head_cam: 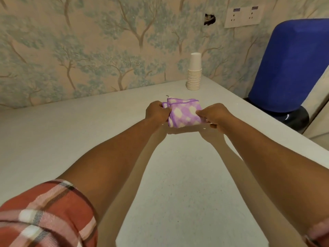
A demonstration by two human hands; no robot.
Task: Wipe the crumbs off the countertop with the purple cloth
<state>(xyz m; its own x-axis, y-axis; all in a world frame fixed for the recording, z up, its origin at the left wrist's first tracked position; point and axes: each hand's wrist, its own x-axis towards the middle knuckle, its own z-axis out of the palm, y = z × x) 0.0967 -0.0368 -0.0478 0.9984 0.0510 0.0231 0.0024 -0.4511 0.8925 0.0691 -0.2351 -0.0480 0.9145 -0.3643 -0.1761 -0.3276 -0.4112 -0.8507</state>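
A folded purple cloth with white patches is held just above the pale grey countertop, toward its far side. My left hand pinches the cloth's left edge. On the cloth's right edge my right hand grips it. The cloth casts a shadow on the counter below it. A few tiny white crumbs lie on the counter near my right hand; others are too small to make out.
A stack of white paper cups stands at the counter's far right corner against the wallpapered wall. A blue water jug sits beyond the counter's right edge. A socket panel is on the wall.
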